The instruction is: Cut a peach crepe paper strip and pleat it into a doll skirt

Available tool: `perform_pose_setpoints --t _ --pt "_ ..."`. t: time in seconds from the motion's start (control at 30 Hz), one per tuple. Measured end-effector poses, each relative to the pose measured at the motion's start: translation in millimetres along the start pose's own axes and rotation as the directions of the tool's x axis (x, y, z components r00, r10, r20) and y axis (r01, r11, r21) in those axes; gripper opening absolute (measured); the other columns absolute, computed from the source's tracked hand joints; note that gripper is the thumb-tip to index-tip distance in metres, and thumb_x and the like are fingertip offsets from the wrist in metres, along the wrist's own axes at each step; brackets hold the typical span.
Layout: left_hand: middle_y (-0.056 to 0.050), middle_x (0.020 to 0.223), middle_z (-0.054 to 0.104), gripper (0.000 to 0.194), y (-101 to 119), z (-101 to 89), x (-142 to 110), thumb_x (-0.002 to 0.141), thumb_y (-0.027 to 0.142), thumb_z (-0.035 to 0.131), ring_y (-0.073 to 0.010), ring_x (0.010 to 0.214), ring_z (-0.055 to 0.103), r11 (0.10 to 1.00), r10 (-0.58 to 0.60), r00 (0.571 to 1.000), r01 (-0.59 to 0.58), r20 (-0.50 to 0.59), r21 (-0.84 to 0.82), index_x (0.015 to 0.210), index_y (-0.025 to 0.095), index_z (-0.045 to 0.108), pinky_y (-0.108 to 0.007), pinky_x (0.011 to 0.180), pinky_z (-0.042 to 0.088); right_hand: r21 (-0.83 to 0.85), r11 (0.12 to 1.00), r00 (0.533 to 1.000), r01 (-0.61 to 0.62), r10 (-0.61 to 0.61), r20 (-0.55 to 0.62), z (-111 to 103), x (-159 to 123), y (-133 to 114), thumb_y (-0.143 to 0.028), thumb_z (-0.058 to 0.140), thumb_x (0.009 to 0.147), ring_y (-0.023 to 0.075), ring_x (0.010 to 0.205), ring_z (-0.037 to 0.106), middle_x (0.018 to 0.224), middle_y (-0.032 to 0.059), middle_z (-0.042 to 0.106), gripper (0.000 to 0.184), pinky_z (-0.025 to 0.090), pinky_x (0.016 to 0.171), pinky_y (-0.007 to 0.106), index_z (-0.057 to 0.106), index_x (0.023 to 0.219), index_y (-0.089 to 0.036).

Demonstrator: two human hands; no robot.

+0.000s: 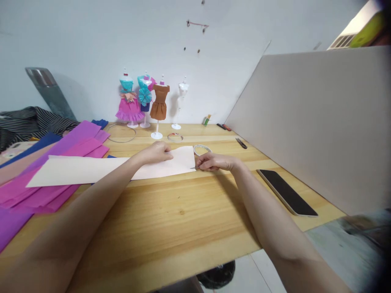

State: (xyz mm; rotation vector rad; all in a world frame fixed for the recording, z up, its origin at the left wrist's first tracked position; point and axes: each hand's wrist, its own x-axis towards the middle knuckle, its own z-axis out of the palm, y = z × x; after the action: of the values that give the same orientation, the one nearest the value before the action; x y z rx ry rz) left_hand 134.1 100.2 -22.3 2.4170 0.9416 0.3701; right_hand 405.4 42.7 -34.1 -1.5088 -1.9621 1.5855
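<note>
A long strip of cream-white paper (100, 171) lies across the table, its left part over coloured sheets. My left hand (155, 153) rests on the strip with curled fingers, gripping it near its right part. Close to the strip's right end, my right hand (215, 162) is closed around small scissors (193, 167). Only a thin dark pointed blade shows, at the paper's lower right corner; the handles are hidden in the fingers. A white ring-shaped roll (202, 149) lies just behind my right hand.
Pink and purple sheets (64, 162) cover the left side. Mini dress forms stand at the back, one in a brown dress (159, 103) and one bare white (182, 91). Thread snips (241, 143) and a phone (287, 191) lie right, beside a grey partition (311, 114).
</note>
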Motion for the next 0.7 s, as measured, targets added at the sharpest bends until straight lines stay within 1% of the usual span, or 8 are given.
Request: perform_pose_setpoints --t 0.17,0.4,0.5,0.7 --pt "0.005 0.054 0.029 0.024 0 0.4 0 0.069 0.028 0.05 -0.0096 0.052 0.03 1.0 -0.001 1.0 0.001 0.0 -0.002 0.052 0.019 0.035 -0.027 0.05 0.019 -0.032 0.999 1.0 -0.001 0.001 -0.001 2 3 2 -0.031 0.064 0.072 0.0046 0.044 0.028 0.052 -0.007 0.037 0.019 0.017 0.041 0.019 0.059 0.08 -0.014" --pt "0.005 0.054 0.029 0.024 -2 0.8 0 0.069 0.028 0.051 -0.0094 0.051 0.029 1.0 0.002 1.0 -0.002 0.0 -0.006 0.053 0.019 0.035 -0.027 0.05 0.019 -0.028 1.0 1.0 -0.008 0.008 -0.03 10 3 -8 -0.036 0.066 0.069 0.0046 0.044 0.029 0.053 -0.0068 0.038 0.024 0.018 0.041 0.019 0.057 0.075 -0.014" --pt "0.005 0.053 0.029 0.025 -2 0.9 0 0.069 0.029 0.051 -0.0094 0.051 0.03 1.0 -0.004 1.0 0.004 -0.006 -0.003 0.052 0.019 0.035 -0.027 0.05 0.019 -0.055 0.998 1.0 -0.001 -0.001 -0.03 11 3 -11 -0.038 0.066 0.07 0.0044 0.044 0.029 0.052 -0.0067 0.038 0.027 0.018 0.042 0.02 0.056 0.073 -0.014" --pt "0.005 0.053 0.031 0.023 -2 0.2 0 0.069 0.028 0.051 -0.0096 0.051 0.031 1.0 -0.012 1.0 0.012 -0.01 -0.001 0.052 0.019 0.039 -0.027 0.05 0.02 -0.079 0.997 1.0 -0.017 0.017 -0.011 6 -1 -9 -0.04 0.065 0.071 0.0042 0.045 0.025 0.053 -0.0074 0.035 0.029 0.014 0.043 0.021 0.06 0.079 -0.012"
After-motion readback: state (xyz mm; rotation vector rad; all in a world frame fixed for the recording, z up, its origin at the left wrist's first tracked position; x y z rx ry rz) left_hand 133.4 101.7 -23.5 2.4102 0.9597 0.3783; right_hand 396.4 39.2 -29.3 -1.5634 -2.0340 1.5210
